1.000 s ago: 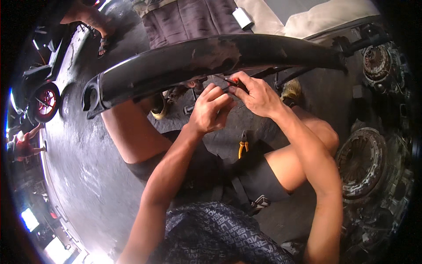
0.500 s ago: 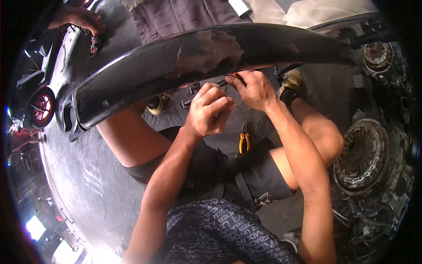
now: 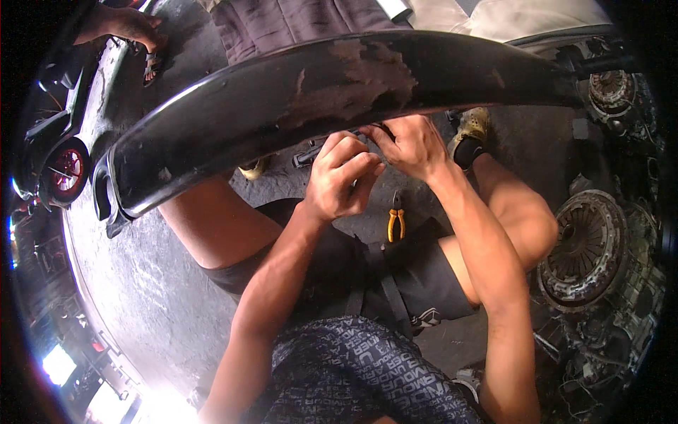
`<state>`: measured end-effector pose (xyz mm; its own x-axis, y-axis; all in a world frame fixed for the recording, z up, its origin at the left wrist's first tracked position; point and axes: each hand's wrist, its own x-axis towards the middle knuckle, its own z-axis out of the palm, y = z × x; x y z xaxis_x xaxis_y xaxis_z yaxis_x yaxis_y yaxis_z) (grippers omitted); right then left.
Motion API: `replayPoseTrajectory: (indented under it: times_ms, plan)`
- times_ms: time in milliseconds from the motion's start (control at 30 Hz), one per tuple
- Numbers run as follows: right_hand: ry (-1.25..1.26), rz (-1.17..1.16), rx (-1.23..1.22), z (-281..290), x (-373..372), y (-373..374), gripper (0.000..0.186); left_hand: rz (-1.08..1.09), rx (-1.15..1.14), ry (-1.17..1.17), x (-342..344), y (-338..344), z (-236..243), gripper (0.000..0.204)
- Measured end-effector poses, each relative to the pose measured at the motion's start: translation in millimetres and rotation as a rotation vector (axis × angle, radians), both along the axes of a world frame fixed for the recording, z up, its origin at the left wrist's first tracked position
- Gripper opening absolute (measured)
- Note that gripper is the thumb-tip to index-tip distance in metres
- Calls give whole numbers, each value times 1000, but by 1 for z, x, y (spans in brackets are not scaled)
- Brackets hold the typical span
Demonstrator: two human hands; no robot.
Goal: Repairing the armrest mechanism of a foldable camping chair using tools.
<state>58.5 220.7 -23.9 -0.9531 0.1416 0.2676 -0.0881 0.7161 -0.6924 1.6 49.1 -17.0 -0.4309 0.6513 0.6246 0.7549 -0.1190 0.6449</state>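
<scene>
A long black bumper (image 3: 233,116), curved and with its paint peeling at the middle, lies across in front of me above my legs. At its near lower edge my left hand (image 3: 341,175) is closed, fingers curled and thumb against the forefinger; whatever is in it is too small or hidden to name. Close beside it, my right hand (image 3: 412,147) pinches at a small dark piece just under the bumper's edge, its fingertips partly hidden. Pliers with yellow handles (image 3: 396,225) lie on the floor between my legs, below both hands.
A dark tool or metal part (image 3: 305,157) lies under the bumper, left of my hands. Round clutch-like discs (image 3: 583,247) and other greasy metal parts crowd the right side. A red-rimmed wheel (image 3: 68,172) stands at the left. Another person's foot (image 3: 151,65) shows at the upper left.
The bumper's peeled patch appears slightly farther right, as the whole view shifts a little. A small red bit by my right fingertips no longer shows. Both hands stay near the same edge.
</scene>
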Motion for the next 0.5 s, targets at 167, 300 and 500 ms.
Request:
replayPoseTrajectory:
  times_ms: [167,300,500]
  plan:
    - [-39,-18,4,3,2,-2,17,3,-9,-3,0,-1,0,22]
    - [-65,-23,57,9,5,-5,14,7,-13,-15,0,-2,1,21]
    - [-154,-58,138,4,5,-7,16,14,-14,-20,1,-1,0,20]
